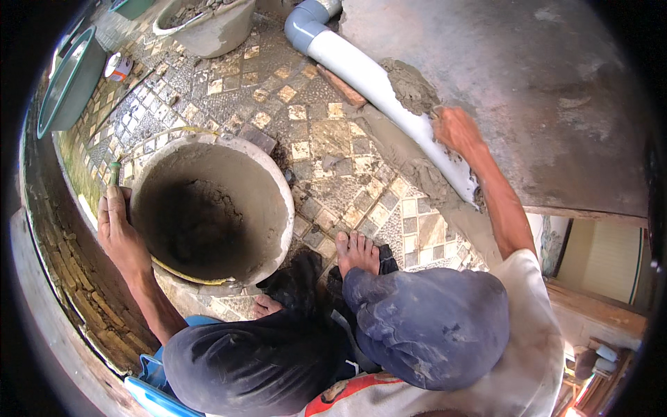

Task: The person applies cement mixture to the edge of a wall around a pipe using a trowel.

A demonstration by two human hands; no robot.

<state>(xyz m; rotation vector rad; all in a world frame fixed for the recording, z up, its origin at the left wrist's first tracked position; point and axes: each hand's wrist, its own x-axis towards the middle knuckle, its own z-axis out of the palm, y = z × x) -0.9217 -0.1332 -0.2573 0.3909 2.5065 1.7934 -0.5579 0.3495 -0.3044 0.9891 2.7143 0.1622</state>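
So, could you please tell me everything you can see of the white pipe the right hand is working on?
The white pipe is a thick, smooth tube, plastic by its look, lying slantwise where the patterned tile floor meets the grey wall. A grey elbow fitting caps its upper end. Wet grey mortar is heaped over its middle and packed along its lower side, hiding its far end. The right hand presses against it there.

A green basin (68,82) and a second grey tub (215,29) sit on the patterned tile floor (333,153).

Daylight falls on a patterned mosaic floor (326,149), a grey cement wall (528,90) at right and a brick ledge (76,278) at left.
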